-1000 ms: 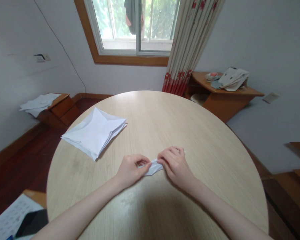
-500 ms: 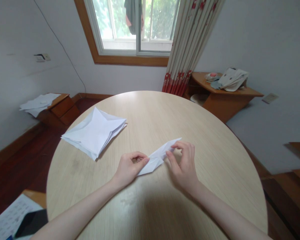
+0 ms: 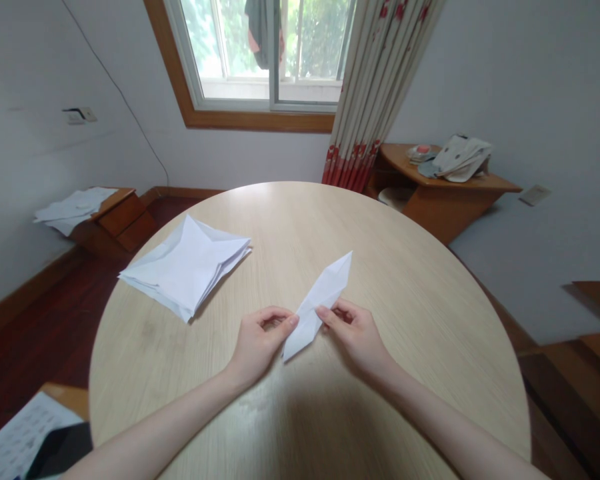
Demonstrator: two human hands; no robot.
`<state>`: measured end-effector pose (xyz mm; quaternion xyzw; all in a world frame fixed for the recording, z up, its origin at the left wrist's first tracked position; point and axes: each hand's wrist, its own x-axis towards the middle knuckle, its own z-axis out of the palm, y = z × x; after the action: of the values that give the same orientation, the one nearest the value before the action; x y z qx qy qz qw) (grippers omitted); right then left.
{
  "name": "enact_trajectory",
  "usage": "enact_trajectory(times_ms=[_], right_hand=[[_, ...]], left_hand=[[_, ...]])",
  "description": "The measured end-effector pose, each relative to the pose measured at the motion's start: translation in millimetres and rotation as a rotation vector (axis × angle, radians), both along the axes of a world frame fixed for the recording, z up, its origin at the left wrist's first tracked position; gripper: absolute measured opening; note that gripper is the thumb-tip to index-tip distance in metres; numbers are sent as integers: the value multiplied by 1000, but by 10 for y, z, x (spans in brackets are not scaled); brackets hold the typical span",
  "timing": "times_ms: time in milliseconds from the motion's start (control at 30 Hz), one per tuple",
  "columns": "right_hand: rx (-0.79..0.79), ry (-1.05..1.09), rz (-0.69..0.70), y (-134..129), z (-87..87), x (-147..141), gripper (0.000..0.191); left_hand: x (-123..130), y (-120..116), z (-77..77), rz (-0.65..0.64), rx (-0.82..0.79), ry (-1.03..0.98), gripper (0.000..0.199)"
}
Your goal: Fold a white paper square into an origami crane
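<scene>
A folded white sheet of paper point(image 3: 325, 285), long and pointed at its far end, is held between my two hands over the table. My left hand point(image 3: 263, 337) pinches its left edge near the middle, thumb on top. On the opposite edge, my right hand point(image 3: 355, 330) grips the paper with its thumb on top and the fingers curled behind, partly hidden. To the left on the round table point(image 3: 300, 207) lies a stack of folded white papers point(image 3: 193, 263), the top one star-like with pointed corners.
A low wooden cabinet point(image 3: 125, 217) with papers on it stands at the left. Lower left, a dark phone-like object point(image 3: 63, 450) rests on a printed sheet point(image 3: 23, 430). Behind the table are a curtain point(image 3: 363, 100) and a wooden corner desk point(image 3: 445, 190) bearing a white bag point(image 3: 463, 158).
The folded paper has turned to point more away from me. My right hand has shifted from its far part down to the middle; my left hand stays nearly in place.
</scene>
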<state>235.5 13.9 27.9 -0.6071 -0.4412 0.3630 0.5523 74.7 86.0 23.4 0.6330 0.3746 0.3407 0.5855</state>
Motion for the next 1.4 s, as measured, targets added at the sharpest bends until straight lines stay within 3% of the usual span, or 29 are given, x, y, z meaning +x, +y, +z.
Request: enact_trajectory(times_ms=[467, 600, 867, 1233, 1400], right_hand=[[-30, 38, 55, 18, -60, 152, 37], [-60, -34, 101, 12, -18, 160, 37], [-92, -84, 284, -23, 77, 94, 38], [-227, -177, 272, -19, 103, 111, 33], [-134, -194, 255, -30, 110, 82, 32]], left_hand=[[-6, 2, -8, -241, -128, 24, 25], [-2, 16, 9, -308, -71, 34, 24], [-16, 60, -9, -314, 67, 16, 29], [-8, 102, -43, -287, 74, 93, 28], [-8, 68, -13, -284, 116, 82, 28]])
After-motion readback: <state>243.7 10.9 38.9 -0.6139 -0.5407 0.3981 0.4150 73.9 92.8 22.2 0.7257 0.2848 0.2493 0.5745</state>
